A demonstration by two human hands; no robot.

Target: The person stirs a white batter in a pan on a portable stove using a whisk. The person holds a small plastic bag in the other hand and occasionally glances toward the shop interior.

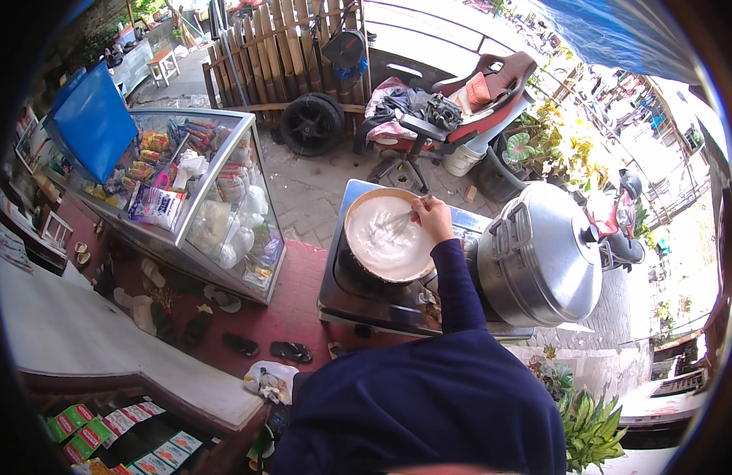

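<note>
"One hand (435, 218) showed. What did it hold?"

"A whisk (399, 222). The fingers were shut tight on its handle. It was the right hand, I think, but I could not be sure. The other hand was hidden."

"Which way did the whisk point?"

"It lay long from the hand at the right down to the left. Its wire end sat in the white batter inside the pan (358, 252)."

"How was the arm?"

"It was stretched out far over the pan, in a dark blue sleeve (455, 285)."

"Where was the pan?"

"It sat on a metal stove (358, 305). Just to the right stood a big silver pot (540, 265). On the left was a glass case (212, 202) with snacks. It was outside, with a brick floor (318, 190), a bamboo fence (287, 47), a tyre (312, 123) and a chair (453, 119) with clothes on it."
</note>
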